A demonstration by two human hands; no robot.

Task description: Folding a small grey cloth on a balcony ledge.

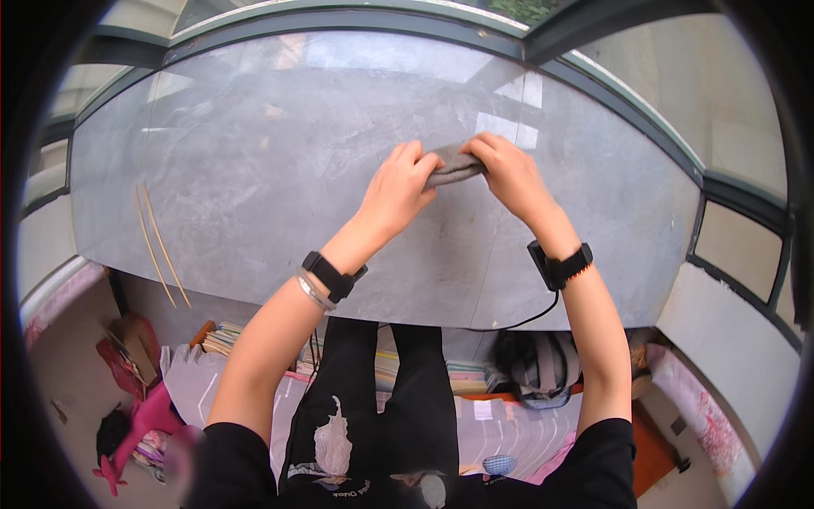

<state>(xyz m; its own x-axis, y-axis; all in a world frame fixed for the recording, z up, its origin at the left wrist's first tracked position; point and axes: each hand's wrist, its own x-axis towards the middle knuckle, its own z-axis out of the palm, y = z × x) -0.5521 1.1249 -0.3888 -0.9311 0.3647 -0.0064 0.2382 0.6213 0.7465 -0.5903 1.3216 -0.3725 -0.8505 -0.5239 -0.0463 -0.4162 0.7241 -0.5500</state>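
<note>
A grey-brown ribbed knit item, folded or rolled, is held up over the grey tabletop. It could be a sock or a cuff; the picture does not settle which. Its left end is pinched by my left hand, thumb on top. My right hand grips the other end, fingers curled over the upper edge. Each wrist wears a black strap with a small device, and a silver bangle sits below the left strap.
Two thin wooden sticks, like chopsticks, lie at the table's left, their ends over the front edge. A black cable runs from the right wrist strap past that edge. Dark window frames border the far side. Below are books and a backpack.
</note>
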